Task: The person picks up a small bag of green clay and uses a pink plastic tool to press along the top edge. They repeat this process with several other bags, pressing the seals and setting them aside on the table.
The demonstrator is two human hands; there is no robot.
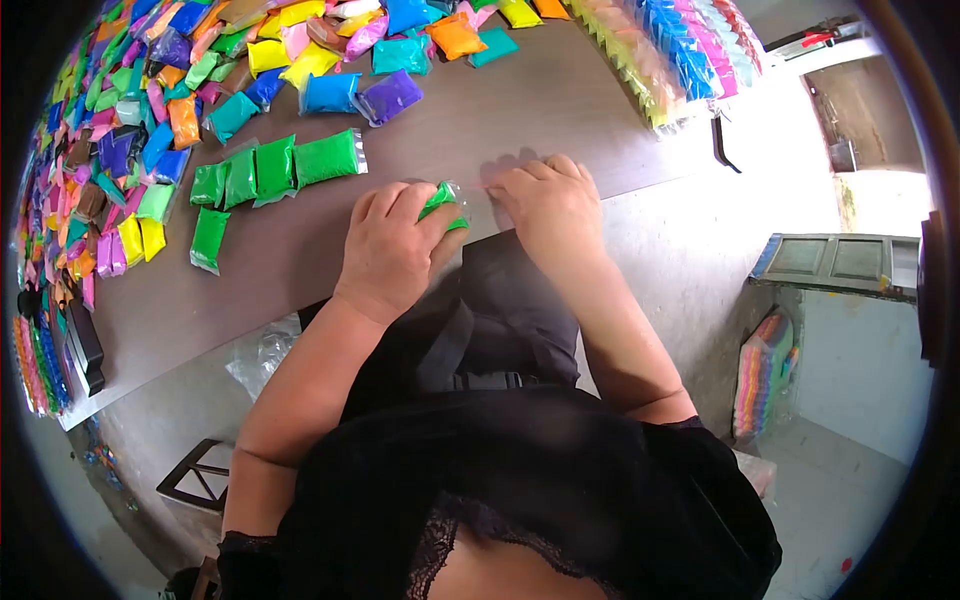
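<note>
Near the table's front edge, my left hand is closed on a green packet in a clear wrapper. To the right, apart from it, my right hand rests at the table edge with its fingers bent down; whether anything is under the fingertips cannot be made out. Several green packets lie in a row on the table, up and left of my left hand. Another green packet lies just below the row's left end.
A large heap of mixed-colour packets covers the table's far left. Rows of coloured packets in clear wrapping stand at the back right. A blue-grey cabinet is at the right, with a striped bundle beside it.
</note>
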